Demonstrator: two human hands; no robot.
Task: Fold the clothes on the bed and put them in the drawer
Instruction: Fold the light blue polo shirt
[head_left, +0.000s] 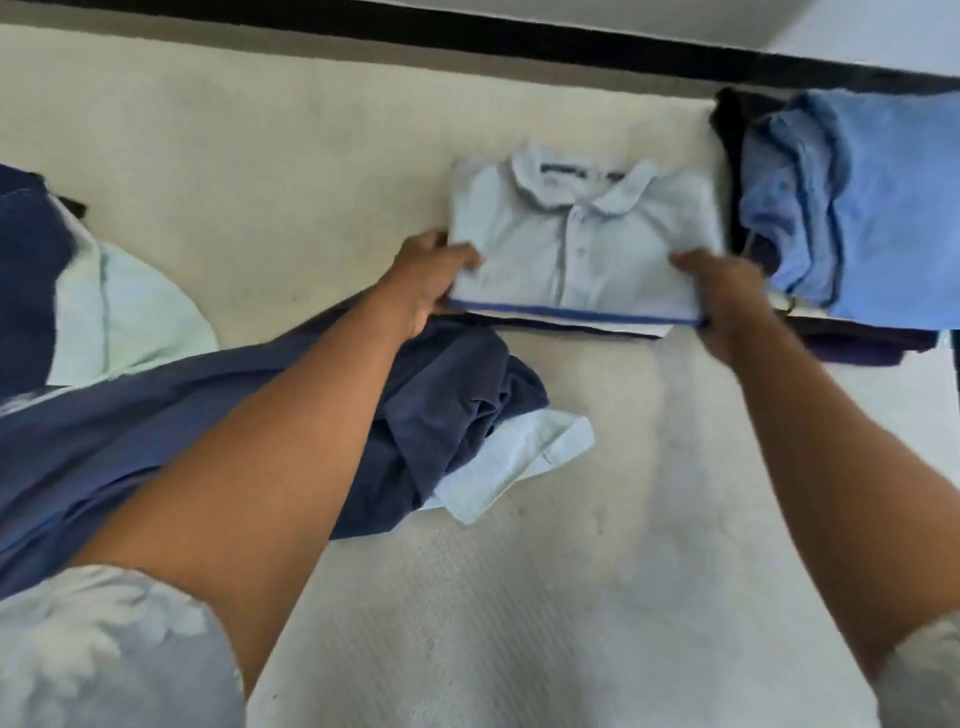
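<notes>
A folded pale blue polo shirt (582, 244) is lying on the bed (623, 519), collar pointing away from the person, towards the far side of the mattress. A small dark label (563, 169) is sitting inside the collar, but its writing is too blurred to read. One darker blue stripe (571, 313) is running along the shirt's near folded edge, and dark and white layers are showing just under that edge.

Two hands are holding this one shirt. The left hand (428, 283) is gripping its left edge, thumb lying on top of the cloth. The right hand (719, 299) is pinching the near right corner, at the end of the stripe.

Just beside the left forearm, one crumpled navy garment (457, 395) is lying unfolded, with one pale blue shirt (519, 460) poking out from beneath it. At the left edge of the bed, a dark blue piece (26, 270) and a pale mint piece (124, 317) are lying together.

To the right of the polo shirt, one pile (831, 332) of clothes is sitting, with a brighter blue garment (872, 197) lying on top and dark cloth showing below it.
</notes>
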